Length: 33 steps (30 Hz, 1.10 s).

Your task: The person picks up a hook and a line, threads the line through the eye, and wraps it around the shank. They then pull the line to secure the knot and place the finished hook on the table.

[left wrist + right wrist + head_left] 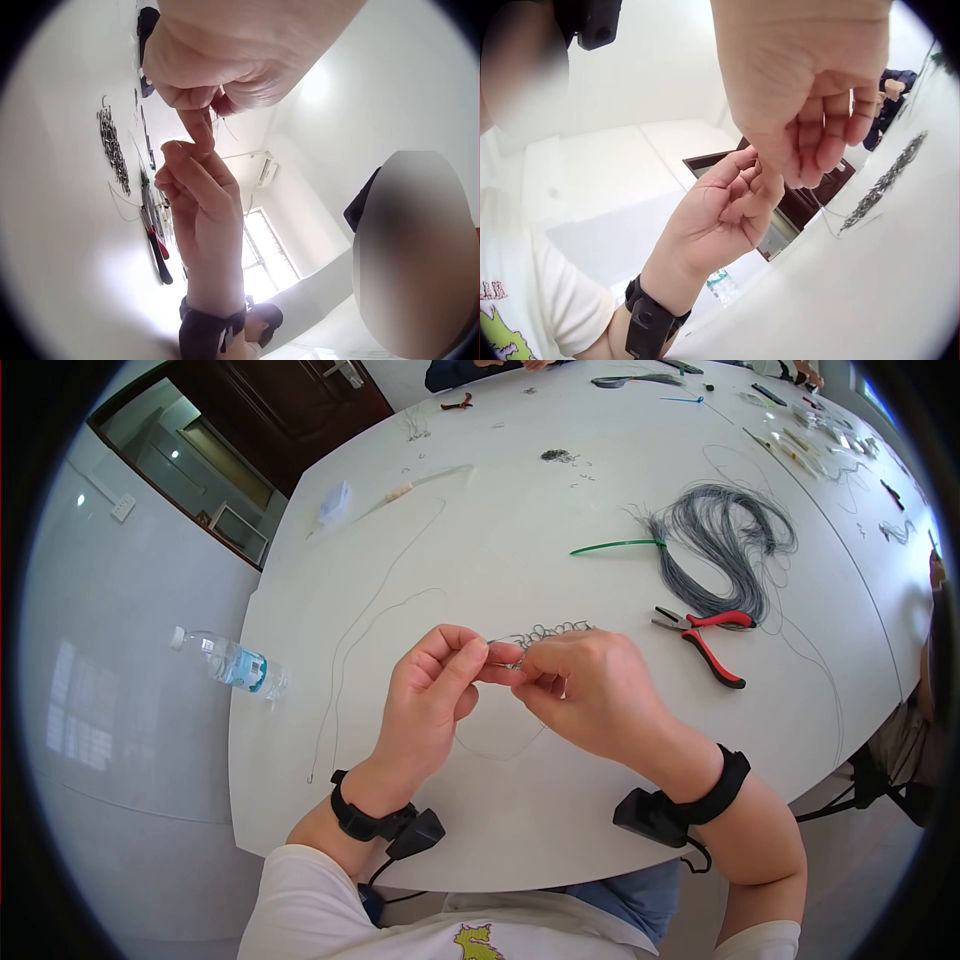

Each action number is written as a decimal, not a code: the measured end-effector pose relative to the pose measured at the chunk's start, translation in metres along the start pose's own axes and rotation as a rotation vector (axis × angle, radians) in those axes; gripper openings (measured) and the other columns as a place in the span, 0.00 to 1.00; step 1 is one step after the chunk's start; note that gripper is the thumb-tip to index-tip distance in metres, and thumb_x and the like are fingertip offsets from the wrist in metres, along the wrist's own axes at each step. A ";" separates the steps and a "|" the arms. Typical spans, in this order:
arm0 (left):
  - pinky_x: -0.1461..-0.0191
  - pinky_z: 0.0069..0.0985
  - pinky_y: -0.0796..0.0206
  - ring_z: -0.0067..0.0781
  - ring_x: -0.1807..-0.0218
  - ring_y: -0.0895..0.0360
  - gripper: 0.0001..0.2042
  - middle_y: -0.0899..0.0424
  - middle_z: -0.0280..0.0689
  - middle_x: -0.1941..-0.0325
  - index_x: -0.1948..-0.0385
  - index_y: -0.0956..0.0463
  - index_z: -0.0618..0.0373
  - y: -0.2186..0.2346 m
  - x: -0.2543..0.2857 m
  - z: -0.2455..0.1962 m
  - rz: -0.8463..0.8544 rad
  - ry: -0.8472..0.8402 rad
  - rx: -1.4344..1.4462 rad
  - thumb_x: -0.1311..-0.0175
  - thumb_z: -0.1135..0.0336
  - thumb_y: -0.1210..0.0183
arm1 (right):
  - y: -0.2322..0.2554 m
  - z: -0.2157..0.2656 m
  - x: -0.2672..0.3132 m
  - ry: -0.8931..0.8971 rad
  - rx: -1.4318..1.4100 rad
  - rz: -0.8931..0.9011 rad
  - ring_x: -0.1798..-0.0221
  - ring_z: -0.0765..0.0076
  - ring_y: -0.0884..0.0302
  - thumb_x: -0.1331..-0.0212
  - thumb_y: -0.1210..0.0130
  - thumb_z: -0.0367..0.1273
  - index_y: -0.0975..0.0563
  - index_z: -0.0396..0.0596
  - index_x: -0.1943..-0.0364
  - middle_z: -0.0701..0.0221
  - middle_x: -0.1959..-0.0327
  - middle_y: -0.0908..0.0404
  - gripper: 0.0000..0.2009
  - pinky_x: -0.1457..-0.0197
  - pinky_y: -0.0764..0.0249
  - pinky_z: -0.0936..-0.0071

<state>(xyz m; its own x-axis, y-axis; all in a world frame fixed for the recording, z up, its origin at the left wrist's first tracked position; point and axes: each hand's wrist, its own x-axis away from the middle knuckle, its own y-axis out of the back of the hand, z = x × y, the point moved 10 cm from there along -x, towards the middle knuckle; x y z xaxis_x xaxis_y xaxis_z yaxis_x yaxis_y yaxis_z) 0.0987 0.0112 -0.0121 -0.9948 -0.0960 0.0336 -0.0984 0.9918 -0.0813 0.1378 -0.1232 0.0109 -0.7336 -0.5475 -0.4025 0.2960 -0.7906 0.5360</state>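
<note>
Both hands meet above the table near its front edge. The left hand [432,682] pinches something thin, likely wire, between thumb and forefinger; its tip is hidden by the fingers. Touching it at the fingertips, the right hand [597,685] pinches at the same spot with thumb and forefinger, its other fingers curled in. Just behind the hands, a strip of linked metal rings [548,632] lies on the table; the right wrist view shows the strip [885,182] apart from the fingers. Thin wire [825,206] trails below the hands there.
Red-handled pliers [712,640] lie right of the hands, below a bundle of grey wire [715,550] with a green tie [615,546]. A plastic bottle [235,663] lies at the left edge. Long wire [345,635] curves across the left side. Other people's hands are at the far side.
</note>
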 end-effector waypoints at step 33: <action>0.77 0.10 0.48 0.04 0.80 0.38 0.03 0.13 0.29 0.69 0.62 0.25 0.59 0.020 0.014 0.023 0.018 -0.130 -0.359 0.32 0.72 0.41 | -0.030 -0.018 0.002 -0.264 -0.416 0.265 0.73 0.81 0.25 0.38 0.41 0.28 0.24 0.42 0.66 0.74 0.74 0.20 0.05 0.68 0.31 0.80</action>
<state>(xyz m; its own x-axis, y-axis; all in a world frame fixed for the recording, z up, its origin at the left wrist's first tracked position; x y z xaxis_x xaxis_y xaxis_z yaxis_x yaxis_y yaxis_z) 0.0821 0.0282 -0.0359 -0.9935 -0.0654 -0.0931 -0.0887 0.9575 0.2746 0.1389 -0.1057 -0.0195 -0.7137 -0.6973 -0.0660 0.6683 -0.7062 0.2336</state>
